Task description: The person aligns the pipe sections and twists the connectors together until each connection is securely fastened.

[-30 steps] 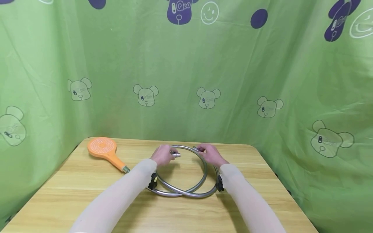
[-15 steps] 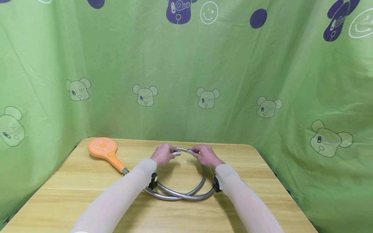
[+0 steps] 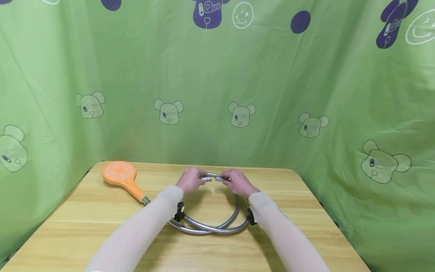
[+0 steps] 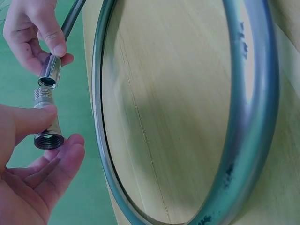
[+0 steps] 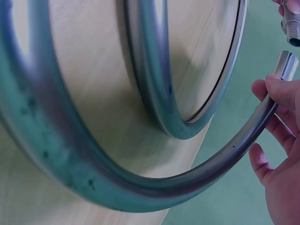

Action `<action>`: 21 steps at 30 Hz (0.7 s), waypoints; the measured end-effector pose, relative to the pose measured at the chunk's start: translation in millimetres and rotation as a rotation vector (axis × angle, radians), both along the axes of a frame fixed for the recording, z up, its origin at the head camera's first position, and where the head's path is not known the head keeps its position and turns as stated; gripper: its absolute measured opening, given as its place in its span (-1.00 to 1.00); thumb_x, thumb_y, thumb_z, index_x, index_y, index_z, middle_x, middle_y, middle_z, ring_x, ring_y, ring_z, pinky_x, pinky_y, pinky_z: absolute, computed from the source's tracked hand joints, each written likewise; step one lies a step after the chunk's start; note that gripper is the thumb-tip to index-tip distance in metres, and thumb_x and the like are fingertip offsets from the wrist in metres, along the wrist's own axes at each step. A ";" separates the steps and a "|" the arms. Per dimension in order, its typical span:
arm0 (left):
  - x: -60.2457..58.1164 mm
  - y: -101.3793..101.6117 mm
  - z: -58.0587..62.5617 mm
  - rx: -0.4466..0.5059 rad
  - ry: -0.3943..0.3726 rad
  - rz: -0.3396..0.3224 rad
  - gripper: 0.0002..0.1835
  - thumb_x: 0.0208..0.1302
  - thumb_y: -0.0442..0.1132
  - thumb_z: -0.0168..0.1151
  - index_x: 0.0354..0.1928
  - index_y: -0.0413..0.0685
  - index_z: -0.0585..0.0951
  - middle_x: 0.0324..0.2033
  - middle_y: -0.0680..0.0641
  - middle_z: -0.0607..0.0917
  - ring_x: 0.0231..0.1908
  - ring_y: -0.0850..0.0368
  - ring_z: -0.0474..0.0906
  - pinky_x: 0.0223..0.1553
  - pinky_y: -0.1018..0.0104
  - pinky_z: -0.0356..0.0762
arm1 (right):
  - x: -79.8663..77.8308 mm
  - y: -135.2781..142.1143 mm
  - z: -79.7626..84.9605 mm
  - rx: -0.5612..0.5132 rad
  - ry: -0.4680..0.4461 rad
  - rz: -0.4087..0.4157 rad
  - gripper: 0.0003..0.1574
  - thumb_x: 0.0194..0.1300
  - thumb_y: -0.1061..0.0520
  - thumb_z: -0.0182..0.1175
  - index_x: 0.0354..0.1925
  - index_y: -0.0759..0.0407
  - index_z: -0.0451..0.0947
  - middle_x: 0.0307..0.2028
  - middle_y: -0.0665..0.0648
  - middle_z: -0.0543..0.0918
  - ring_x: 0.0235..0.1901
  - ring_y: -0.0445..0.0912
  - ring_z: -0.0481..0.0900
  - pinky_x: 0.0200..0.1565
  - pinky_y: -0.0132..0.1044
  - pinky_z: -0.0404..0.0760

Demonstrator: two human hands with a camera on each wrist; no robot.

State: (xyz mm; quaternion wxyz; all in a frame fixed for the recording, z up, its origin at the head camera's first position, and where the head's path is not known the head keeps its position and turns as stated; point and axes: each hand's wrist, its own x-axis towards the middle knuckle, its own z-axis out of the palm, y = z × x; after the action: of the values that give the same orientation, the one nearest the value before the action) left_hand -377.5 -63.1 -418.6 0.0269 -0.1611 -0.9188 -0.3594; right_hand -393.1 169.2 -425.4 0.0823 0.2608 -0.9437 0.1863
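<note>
My left hand [image 3: 191, 180] pinches a short metal threaded fitting [image 4: 43, 96] between thumb and fingers. In the left wrist view it has outside threads at its upper end and a wide, inside-threaded mouth below. My right hand [image 3: 238, 182] grips the end of a silver shower hose [image 5: 225, 157] just behind its smooth metal connector [image 5: 284, 64]. The connector's open end faces the fitting's threads, with a narrow gap between them in the head view. An orange shower head [image 3: 119, 172] lies at the left, joined to the hose's other end.
Loops of the hose [image 3: 234, 229] lie below and between my hands on the wooden table [image 3: 217, 253]. A green patterned curtain [image 3: 207, 143] hangs behind the table and along both sides.
My right hand has brought the hose connector leftward, closing most of the distance to the fitting. The left hand has stayed nearly in place. The hose loop has shifted slightly.
</note>
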 end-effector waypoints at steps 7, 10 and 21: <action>-1.9 1.0 -2.0 0.000 0.001 -0.011 -0.63 0.17 -0.35 0.42 0.04 0.02 0.73 -0.04 -0.11 0.76 -0.32 0.13 0.58 -0.36 0.30 0.58 | 2.0 -5.0 1.7 0.039 0.045 0.027 -0.70 0.25 0.23 0.36 -0.03 0.05 0.72 -0.26 -0.01 0.71 -0.26 -0.14 0.52 -0.16 -0.19 0.59; -1.9 2.4 -1.8 -0.016 0.008 -0.005 -0.63 0.16 -0.35 0.43 0.04 0.04 0.74 -0.04 -0.11 0.76 -0.33 0.14 0.57 -0.37 0.32 0.57 | 2.4 -6.3 2.1 0.047 0.062 0.049 -0.69 0.25 0.24 0.36 -0.02 0.07 0.72 -0.25 0.01 0.72 -0.26 -0.13 0.54 -0.16 -0.19 0.60; -0.2 7.7 -0.6 -0.005 -0.013 -0.020 -0.62 0.16 -0.40 0.41 0.05 -0.01 0.73 -0.10 -0.12 0.76 -0.41 0.16 0.56 -0.43 0.34 0.59 | 2.9 -10.6 3.2 0.093 0.118 0.102 -0.70 0.23 0.25 0.36 -0.06 0.06 0.74 -0.30 0.00 0.72 -0.32 -0.14 0.51 -0.23 -0.23 0.56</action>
State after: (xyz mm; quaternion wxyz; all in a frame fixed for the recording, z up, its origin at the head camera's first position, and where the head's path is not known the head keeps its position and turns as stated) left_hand -377.7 -55.3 -419.2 0.0167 -0.1680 -0.9181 -0.3585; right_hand -390.3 158.7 -422.2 0.1159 0.3224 -0.9304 0.1304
